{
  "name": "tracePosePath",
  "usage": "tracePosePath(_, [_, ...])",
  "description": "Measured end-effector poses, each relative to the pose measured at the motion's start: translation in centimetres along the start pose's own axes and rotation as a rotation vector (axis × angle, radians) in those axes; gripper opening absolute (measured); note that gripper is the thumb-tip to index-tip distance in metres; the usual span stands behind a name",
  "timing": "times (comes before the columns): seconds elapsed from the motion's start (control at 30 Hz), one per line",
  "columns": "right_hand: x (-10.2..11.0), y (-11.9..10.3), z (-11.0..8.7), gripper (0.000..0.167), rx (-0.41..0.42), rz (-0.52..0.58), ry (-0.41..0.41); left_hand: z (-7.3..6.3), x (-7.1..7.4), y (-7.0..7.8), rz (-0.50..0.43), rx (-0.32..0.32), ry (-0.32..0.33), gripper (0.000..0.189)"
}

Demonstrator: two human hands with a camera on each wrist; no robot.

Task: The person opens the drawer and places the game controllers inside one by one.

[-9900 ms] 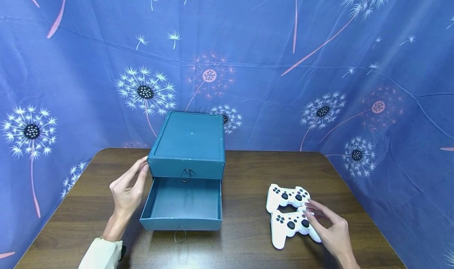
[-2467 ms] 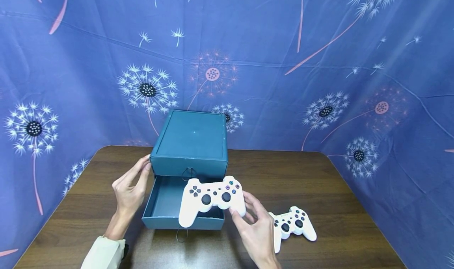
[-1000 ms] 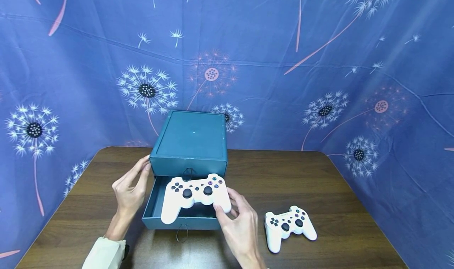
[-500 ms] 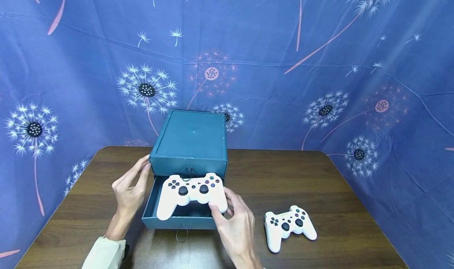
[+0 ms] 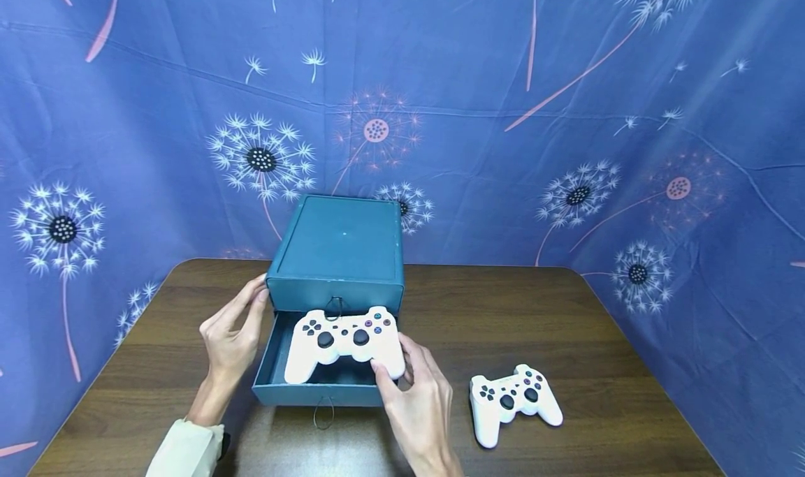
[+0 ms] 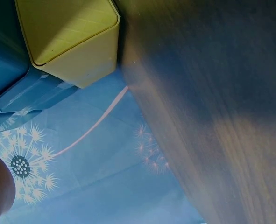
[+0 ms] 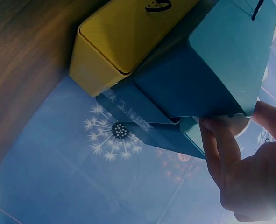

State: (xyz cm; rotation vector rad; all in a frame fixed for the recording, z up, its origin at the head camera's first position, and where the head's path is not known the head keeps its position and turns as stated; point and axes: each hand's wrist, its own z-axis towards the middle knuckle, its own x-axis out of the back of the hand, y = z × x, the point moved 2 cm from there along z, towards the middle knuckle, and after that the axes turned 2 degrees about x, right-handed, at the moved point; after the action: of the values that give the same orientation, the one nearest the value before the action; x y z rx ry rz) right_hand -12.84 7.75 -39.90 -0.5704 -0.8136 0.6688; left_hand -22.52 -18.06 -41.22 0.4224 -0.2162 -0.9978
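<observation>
In the head view, my right hand (image 5: 420, 400) pinches the right handle of a white game controller (image 5: 346, 336), thumb on top. The controller is at the pulled-out drawer (image 5: 319, 395) of a teal drawer box (image 5: 342, 243); whether it touches the drawer floor I cannot tell. My left hand (image 5: 231, 337) rests its fingertips against the box's front left edge. A second white controller (image 5: 516, 401) lies on the table to the right. In the right wrist view, the fingers (image 7: 222, 144) reach under the drawer's side edge, and the controller is mostly hidden.
Below the pulled-out drawer, both wrist views show a yellow drawer (image 7: 121, 35) at the bottom of the box. A wire ring (image 5: 323, 413) hangs from the teal drawer front. The brown wooden table (image 5: 478, 309) ends at a blue dandelion-print cloth (image 5: 465, 184).
Since the earliest frame, my right hand has lifted one controller and carried it left to the drawer. Over the last half second its left handle swung slightly rightward. My left hand stayed put.
</observation>
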Motion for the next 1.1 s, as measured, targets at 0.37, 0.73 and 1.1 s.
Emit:
tracePosePath(0.37, [-0.17,0.01,0.02,0.044,0.039,-0.038,-0.058,0.50,-0.20,0.96,-0.002,-0.013,0.009,0.036])
tracePosePath(0.73, [0.09,-0.05,0.23,0.047,0.006,-0.006,-0.146,0.40,-0.21,0.84,-0.001,-0.015,0.015,0.034])
tracePosePath(1.1, [0.10,-0.18,0.33,0.046,0.040,-0.062,-0.184,0.26,-0.11,0.66,0.002,-0.015,0.012,0.037])
